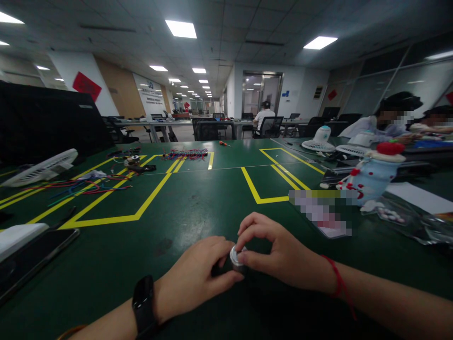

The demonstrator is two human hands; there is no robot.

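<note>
At the dark green table (191,203), marked with yellow tape lines (102,221), the left hand (196,267) holds a small round silver metal piece (234,256) and the right hand (285,252) pinches its top. Behind stand black mesh office chairs (212,130), under bright rectangular ceiling lamps (180,29).

Overall dim; ceiling panels (180,29) glare white overhead. Green tabletop (198,203) shows soft sheen, darkens at bottom. Edges stretch wide.
</note>
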